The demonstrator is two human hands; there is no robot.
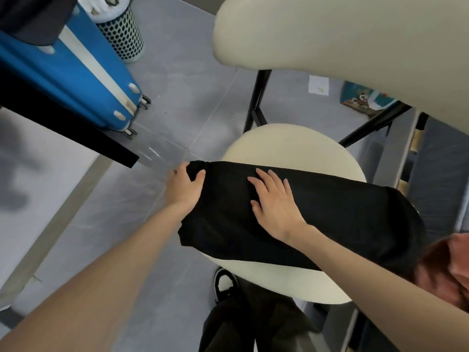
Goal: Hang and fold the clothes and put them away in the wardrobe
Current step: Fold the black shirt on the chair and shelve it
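Black garment (317,219) lay across the cream chair seat (291,143). My left hand (185,186) pinched its bunched left end; my right hand (274,201) pressed flat on it, fingers straight. Looked soft, light, floppy; best held by edges or corners.

A black garment (317,214) lies on a cream chair seat (291,146), near a blue suitcase (76,72).
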